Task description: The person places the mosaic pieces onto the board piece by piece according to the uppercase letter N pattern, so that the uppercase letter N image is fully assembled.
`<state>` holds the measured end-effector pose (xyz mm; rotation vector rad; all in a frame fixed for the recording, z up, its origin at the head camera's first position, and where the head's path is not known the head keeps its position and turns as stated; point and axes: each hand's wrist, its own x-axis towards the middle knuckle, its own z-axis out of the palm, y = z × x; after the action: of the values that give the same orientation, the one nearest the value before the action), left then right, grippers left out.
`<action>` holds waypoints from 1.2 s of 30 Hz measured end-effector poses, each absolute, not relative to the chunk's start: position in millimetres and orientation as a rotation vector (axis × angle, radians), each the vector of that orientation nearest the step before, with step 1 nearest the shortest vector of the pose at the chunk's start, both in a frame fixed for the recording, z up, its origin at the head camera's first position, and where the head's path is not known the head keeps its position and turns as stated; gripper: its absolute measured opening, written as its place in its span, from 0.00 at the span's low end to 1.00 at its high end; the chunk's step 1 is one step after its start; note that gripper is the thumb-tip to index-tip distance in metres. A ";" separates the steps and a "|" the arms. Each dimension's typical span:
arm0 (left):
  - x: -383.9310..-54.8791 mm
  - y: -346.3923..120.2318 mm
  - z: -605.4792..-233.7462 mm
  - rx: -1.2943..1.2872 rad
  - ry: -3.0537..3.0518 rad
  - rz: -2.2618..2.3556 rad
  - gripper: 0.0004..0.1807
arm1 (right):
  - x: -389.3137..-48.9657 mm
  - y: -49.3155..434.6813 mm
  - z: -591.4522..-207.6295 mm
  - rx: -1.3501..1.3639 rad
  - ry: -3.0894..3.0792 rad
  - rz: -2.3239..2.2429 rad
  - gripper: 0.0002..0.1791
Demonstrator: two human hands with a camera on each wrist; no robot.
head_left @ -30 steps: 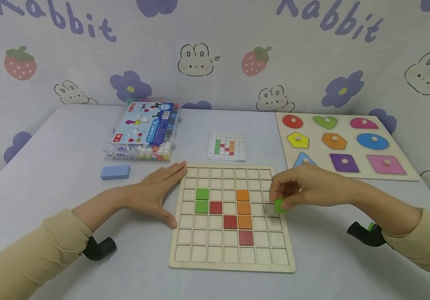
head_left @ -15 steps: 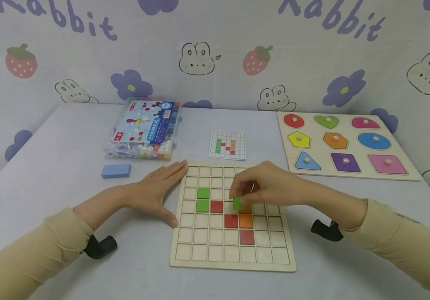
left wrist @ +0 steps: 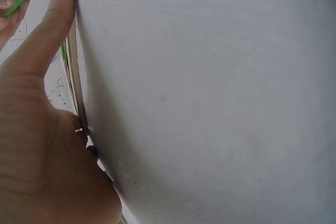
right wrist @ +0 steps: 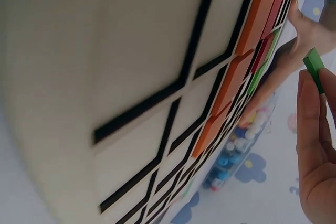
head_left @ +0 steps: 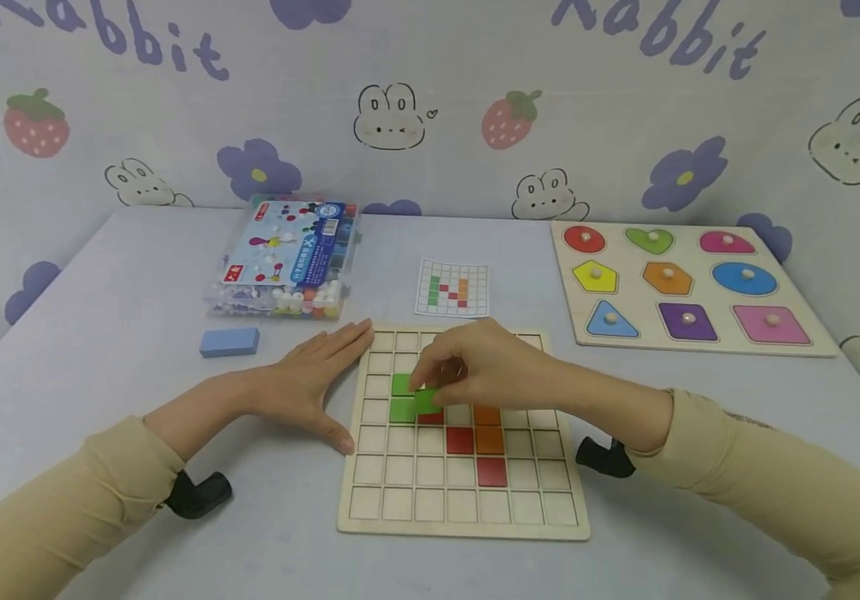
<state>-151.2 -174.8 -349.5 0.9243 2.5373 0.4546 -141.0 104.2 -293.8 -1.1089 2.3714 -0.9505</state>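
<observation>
Between thumb and fingertips, my right hand (head_left: 478,367) pinches a green square tile (head_left: 426,401), held above the wooden grid board (head_left: 460,528). The right wrist view shows the same green tile (right wrist: 314,68) tilted in the air, apart from the board. My left hand (head_left: 306,387) lies with fingers extended along the board's left edge, the thumb touching its side. Set in the board are two green tiles (head_left: 402,410), red tiles (head_left: 492,472) on a diagonal, and a column of orange tiles (head_left: 488,440). The right hand partly hides the upper tiles.
Behind the board lies a printed pattern card (head_left: 452,288). A clear case of beads (head_left: 280,258) and a blue block (head_left: 229,342) are at left. A knobbed shape puzzle (head_left: 647,337) lies back right. A printed cloth (head_left: 445,183) hangs behind the table.
My right hand has carried the green tile leftward from the board's right edge to above the green and red tiles. The left hand stays in place.
</observation>
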 end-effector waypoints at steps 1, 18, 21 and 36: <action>-151.0 -174.9 -349.2 0.923 2.536 0.454 0.74 | -140.7 101.5 -294.3 -1.106 2.373 -0.948 0.11; -150.9 -176.0 -349.3 0.925 2.528 0.466 0.73 | -130.8 71.7 -304.3 -1.047 2.360 -0.781 0.08; -150.9 -176.2 -349.2 0.926 2.528 0.469 0.73 | -130.7 71.2 -304.7 -1.050 2.355 -0.784 0.07; -149.9 -175.9 -347.8 0.918 2.521 0.478 0.73 | -129.9 69.7 -307.9 -1.053 2.347 -0.772 0.07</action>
<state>-149.9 -175.9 -347.8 0.9175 2.5205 0.4776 -129.9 69.7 -307.9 -1.0535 2.3473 -0.7723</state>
